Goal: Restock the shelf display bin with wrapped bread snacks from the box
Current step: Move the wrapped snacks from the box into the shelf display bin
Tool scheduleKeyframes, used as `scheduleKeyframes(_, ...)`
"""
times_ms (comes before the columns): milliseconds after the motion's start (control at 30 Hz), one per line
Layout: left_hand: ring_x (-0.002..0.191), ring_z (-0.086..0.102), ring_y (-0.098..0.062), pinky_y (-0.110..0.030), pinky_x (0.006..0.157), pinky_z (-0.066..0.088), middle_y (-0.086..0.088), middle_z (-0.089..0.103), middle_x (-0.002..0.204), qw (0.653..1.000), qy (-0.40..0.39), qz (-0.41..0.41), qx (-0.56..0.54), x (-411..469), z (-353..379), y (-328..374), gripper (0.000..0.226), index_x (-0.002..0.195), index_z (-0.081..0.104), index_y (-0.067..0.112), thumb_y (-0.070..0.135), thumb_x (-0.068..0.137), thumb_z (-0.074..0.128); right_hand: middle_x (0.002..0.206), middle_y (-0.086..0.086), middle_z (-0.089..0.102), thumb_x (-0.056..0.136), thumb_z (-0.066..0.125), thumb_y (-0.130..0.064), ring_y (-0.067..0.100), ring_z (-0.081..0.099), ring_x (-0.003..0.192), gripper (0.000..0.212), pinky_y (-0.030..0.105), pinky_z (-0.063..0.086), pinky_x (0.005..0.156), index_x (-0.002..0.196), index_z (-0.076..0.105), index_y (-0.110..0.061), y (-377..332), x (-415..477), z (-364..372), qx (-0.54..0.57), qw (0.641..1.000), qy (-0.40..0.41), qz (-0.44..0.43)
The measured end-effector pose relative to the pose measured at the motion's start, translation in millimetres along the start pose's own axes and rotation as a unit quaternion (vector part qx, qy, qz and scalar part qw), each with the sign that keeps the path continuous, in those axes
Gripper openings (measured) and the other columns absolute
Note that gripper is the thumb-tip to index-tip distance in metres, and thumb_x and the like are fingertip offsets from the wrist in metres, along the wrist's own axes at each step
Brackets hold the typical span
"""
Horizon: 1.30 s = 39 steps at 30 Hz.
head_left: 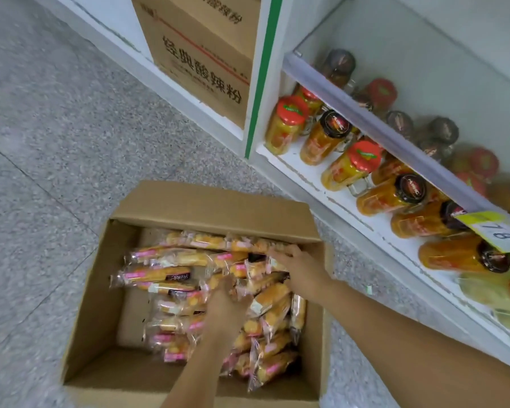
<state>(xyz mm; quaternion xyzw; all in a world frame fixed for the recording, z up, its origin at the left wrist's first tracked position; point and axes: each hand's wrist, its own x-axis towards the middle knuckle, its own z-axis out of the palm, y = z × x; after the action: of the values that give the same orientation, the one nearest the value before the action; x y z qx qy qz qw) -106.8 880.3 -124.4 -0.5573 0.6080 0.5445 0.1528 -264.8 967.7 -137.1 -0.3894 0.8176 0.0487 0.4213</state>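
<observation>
An open cardboard box [97, 307] stands on the floor, filled with several wrapped bread snacks [159, 273] in clear wrappers with pink labels. Both of my hands are down inside the box on the pile. My left hand [226, 304] rests on the middle of the heap with its fingers curled into the wrappers. My right hand [299, 267] lies spread over snacks near the box's far right corner. Whether either hand has closed around a snack is hidden by blur and by the hands themselves. The display bin is out of view.
A white shelf unit [330, 195] runs along the right, holding several jars [287, 125] of orange sauce with red or black lids. A yellow price tag [492, 228] hangs on the upper shelf edge. A printed carton [200, 54] stands behind on the grey speckled floor [47, 136].
</observation>
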Motion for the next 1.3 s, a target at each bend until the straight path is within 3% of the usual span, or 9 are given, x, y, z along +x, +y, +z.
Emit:
scheduleKeyframes(100,0.096,0.063,-0.014,-0.022,0.075,0.054,-0.001,0.058,0.128,1.000,0.013,-0.003,-0.017,29,23,-3,0.058,0.139,0.042,0.014,0.021,0.086,0.066,0.152,0.006,0.016,0.088,0.047,0.001,0.031,0.028,0.136,0.084,0.037,0.048,0.091,0.145,0.014,-0.050,7,19,17,-0.021,0.999,-0.012,-0.031)
scheduleKeyframes(200,0.086,0.062,-0.012,-0.015,0.062,0.047,0.001,0.064,0.109,0.998,0.057,0.004,-0.035,51,40,1,0.044,0.129,0.052,0.013,0.014,0.086,0.065,0.140,0.009,0.030,0.086,0.049,-0.001,0.035,0.043,0.123,0.067,0.042,0.050,0.086,0.137,0.029,-0.040,7,34,26,-0.041,0.998,-0.006,-0.039)
scheduleKeyframes(400,0.115,0.052,-0.024,-0.032,0.089,0.049,-0.008,0.044,0.133,0.971,0.086,0.081,0.209,70,61,10,0.059,0.136,0.039,0.016,0.016,0.084,0.066,0.109,0.013,0.047,0.086,0.050,-0.006,0.033,0.054,0.082,0.038,0.036,0.040,0.060,0.122,0.044,-0.018,4,44,16,-0.120,0.990,0.067,-0.043)
scheduleKeyframes(533,0.121,0.042,-0.027,-0.032,0.096,0.043,-0.011,0.037,0.134,0.931,0.038,0.061,0.357,71,70,12,0.048,0.132,0.044,0.017,0.024,0.088,0.062,0.114,0.012,0.047,0.086,0.060,-0.009,0.030,0.058,0.091,0.030,0.036,0.046,0.064,0.115,0.055,-0.015,15,33,7,-0.148,0.985,0.081,-0.023)
scheduleKeyframes(700,0.105,0.054,-0.020,-0.028,0.081,0.049,-0.005,0.057,0.115,0.905,0.027,0.048,0.422,65,77,21,0.025,0.112,0.058,0.011,0.027,0.094,0.053,0.116,0.010,0.047,0.088,0.056,-0.012,0.027,0.058,0.091,0.032,0.033,0.048,0.072,0.120,0.055,-0.016,28,2,-3,-0.062,0.990,0.125,-0.036)
scheduleKeyframes(933,0.053,0.055,-0.010,-0.020,0.043,0.044,0.001,0.063,0.072,0.988,-0.015,-0.020,0.152,12,34,27,0.029,0.118,0.059,0.015,0.024,0.090,0.058,0.117,-0.007,0.041,0.087,0.063,-0.025,0.007,0.056,0.083,0.033,0.018,0.048,0.076,0.119,0.056,-0.026,35,-75,-30,0.185,0.962,0.202,0.011)
scheduleKeyframes(1033,0.051,0.048,-0.012,-0.021,0.043,0.040,-0.005,0.059,0.071,0.977,-0.094,-0.156,-0.110,-31,-1,37,0.033,0.116,0.059,0.007,0.019,0.085,0.065,0.109,-0.004,0.045,0.083,0.070,-0.021,-0.001,0.051,0.081,0.029,0.008,0.043,0.069,0.110,0.060,-0.027,33,-113,-56,0.330,0.911,0.237,0.068)
scheduleKeyframes(1133,0.058,0.052,-0.018,-0.026,0.049,0.046,-0.013,0.059,0.074,0.877,-0.156,-0.240,-0.386,-86,-33,41,0.036,0.113,0.058,0.004,0.013,0.080,0.069,0.104,0.004,0.058,0.082,0.073,-0.020,0.014,0.061,0.083,0.020,0.029,0.054,0.074,0.100,0.064,-0.023,26,-151,-87,0.523,0.806,0.230,0.153)
scheduleKeyframes(1300,0.066,0.056,-0.024,-0.032,0.054,0.052,-0.016,0.060,0.087,0.832,-0.258,-0.172,-0.460,-175,-73,72,0.045,0.128,0.052,0.005,0.005,0.083,0.058,0.101,0.013,0.067,0.088,0.060,-0.005,0.019,0.059,0.085,0.020,0.026,0.049,0.069,0.107,0.064,0.000,6,-227,-156,0.771,0.601,0.175,0.120)
